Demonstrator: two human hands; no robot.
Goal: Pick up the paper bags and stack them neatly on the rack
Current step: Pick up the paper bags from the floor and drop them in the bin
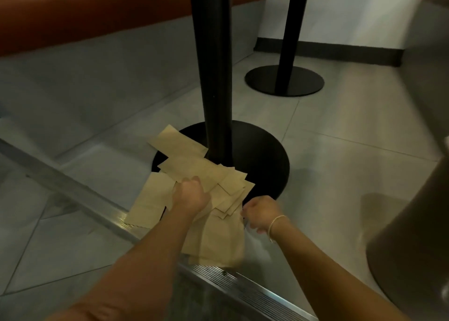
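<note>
Paper bags (194, 172) lie scattered under both hands (192, 195).

Paper bags (194, 182): flat, empty, tan kraft paper, unprinted as far as can be seen. Several pieces, exact count cannot be told because they overlap.

Condition: folded flat, lightly creased, none standing open.

Pose: scattered in a loose, fanned heap, edges pointing different ways, not squared up.

Location: on the floor, partly over the round black pedestal base (257, 160) and against its post. Farthest bag (177, 142) lies at the back left of the heap, one corner on the base. Left bag (150, 201) lies on tile, its near edge on the metal floor strip (116, 220). Nearest bag (218, 240) is blurred and also overlaps the strip.
</note>
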